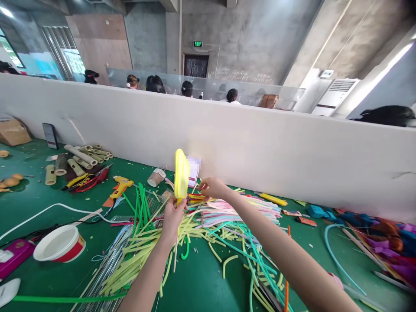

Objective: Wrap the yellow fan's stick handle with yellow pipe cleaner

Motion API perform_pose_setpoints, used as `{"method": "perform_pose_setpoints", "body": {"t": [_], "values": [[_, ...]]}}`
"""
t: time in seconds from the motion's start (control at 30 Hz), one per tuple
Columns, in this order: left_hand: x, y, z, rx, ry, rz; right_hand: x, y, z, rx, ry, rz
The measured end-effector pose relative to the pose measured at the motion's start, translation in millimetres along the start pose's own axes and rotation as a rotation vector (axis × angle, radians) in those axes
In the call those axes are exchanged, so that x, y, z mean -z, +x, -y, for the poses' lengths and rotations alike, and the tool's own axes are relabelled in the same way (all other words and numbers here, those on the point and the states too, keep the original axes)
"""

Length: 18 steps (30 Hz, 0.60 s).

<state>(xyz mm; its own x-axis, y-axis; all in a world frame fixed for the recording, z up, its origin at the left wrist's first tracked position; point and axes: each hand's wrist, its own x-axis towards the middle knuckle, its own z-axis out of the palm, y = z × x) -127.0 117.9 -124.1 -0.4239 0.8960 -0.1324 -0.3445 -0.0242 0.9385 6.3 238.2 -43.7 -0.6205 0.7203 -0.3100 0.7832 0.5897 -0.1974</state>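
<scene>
Upright in my left hand [173,216] is a yellow looped piece [181,175], built from soft strips bent into long loops. My fingers close round its lower end, and a thin stick [176,255] shows below the hand. To the right, my right hand [212,189] hovers over short red and yellow strips [196,199], fingers loosely bent and apart, with nothing visible in them. Pink and white strips [240,212] lie under my right forearm. Pale yellow strips [136,260] spread beneath my left arm, beside green strips [142,206].
Behind the hands, a phone [194,169] leans on the white partition [260,147]. On the left are a yellow glue gun [121,186], pliers [92,180], bamboo pieces [82,158] and a paper bowl [60,245]. A yellow cutter [273,199] lies right. Several people sit beyond the partition.
</scene>
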Motion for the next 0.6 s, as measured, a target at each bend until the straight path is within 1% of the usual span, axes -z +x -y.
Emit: {"method": "perform_pose_setpoints", "body": {"t": [0.07, 0.13, 0.27, 0.37, 0.43, 0.5, 0.6], "values": [[2.4, 2, 0, 0.013, 0.011, 0.014, 2, 12, 3, 0.001, -0.016, 0.076], [5.6, 5, 2, 0.016, 0.019, 0.015, 2, 22, 10, -0.003, -0.058, 0.118], [12.2, 13, 13, -0.011, 0.034, -0.014, -7, 33, 25, -0.013, -0.182, 0.105], [13.9, 18, 23, -0.051, 0.056, -0.033, -12, 32, 30, 0.000, -0.258, 0.060], [12.5, 19, 30, -0.076, 0.059, -0.024, -13, 27, 31, 0.020, -0.292, 0.033], [9.9, 19, 34, -0.084, 0.046, 0.009, -13, 22, 30, 0.041, -0.313, 0.013], [6.5, 17, 38, -0.057, 0.014, 0.073, -10, 11, 33, 0.072, -0.319, -0.008]]}}
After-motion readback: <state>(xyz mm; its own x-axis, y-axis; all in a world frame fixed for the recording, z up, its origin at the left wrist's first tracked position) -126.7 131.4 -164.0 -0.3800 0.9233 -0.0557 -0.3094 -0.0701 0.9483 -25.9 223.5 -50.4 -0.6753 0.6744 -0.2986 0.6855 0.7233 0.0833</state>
